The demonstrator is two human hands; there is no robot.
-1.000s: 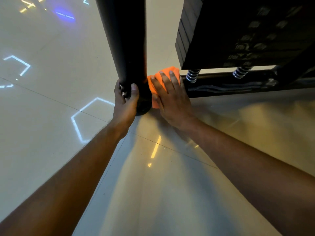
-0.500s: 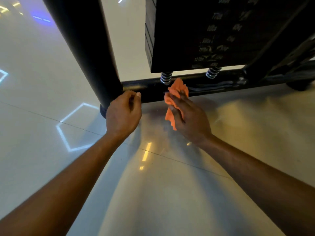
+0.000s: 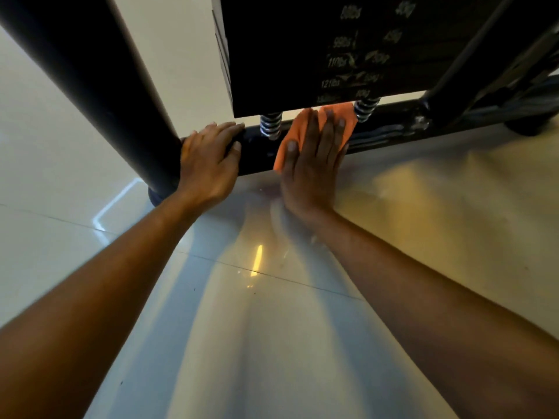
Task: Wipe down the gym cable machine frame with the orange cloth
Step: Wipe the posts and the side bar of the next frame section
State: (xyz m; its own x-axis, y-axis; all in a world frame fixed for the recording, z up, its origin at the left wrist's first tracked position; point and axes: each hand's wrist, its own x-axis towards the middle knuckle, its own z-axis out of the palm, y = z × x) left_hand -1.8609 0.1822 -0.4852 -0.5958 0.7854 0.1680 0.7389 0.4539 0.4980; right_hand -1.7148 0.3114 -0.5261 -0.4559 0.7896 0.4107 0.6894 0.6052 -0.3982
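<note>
The orange cloth (image 3: 314, 128) was pressed flat-fingered onto the base rail (image 3: 393, 131) by the right hand (image 3: 311, 164); the left hand (image 3: 208, 164) was braced there, fingers extended; a sideways sweep seemed due.

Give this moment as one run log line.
right hand: flat on orange cloth | cloth: on base bar | left hand: rests on bar

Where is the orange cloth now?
The orange cloth lies on the black base bar, between two springs, under the flat right hand, upper centre of the head view.
</note>
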